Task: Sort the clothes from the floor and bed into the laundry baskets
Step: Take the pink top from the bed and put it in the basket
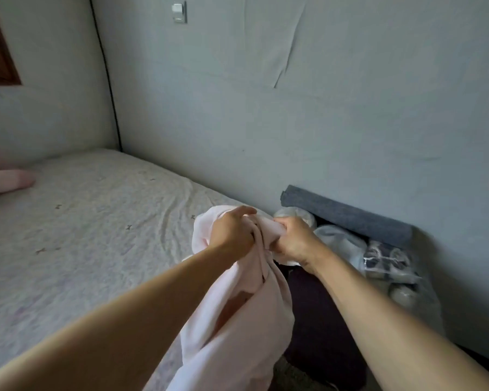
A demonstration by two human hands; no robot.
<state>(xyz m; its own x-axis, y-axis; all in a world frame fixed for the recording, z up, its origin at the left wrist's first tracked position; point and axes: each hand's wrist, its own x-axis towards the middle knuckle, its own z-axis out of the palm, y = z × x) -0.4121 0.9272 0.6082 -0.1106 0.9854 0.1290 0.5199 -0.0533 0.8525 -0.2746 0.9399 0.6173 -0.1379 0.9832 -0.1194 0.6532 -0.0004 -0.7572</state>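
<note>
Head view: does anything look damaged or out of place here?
Yes. The wall covering behind the bed is creased and has a slit or lifted flap. Otherwise ordinary: both the left hand and right hand grip a pale pink garment.

The pink cloth (237,320) ran off the bottom edge. A pink thing (6,180) on the bed (82,221) was blurry.

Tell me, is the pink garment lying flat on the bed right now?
No, both the left hand and right hand grip the pink garment, holding it bunched up beside the bed.
</note>
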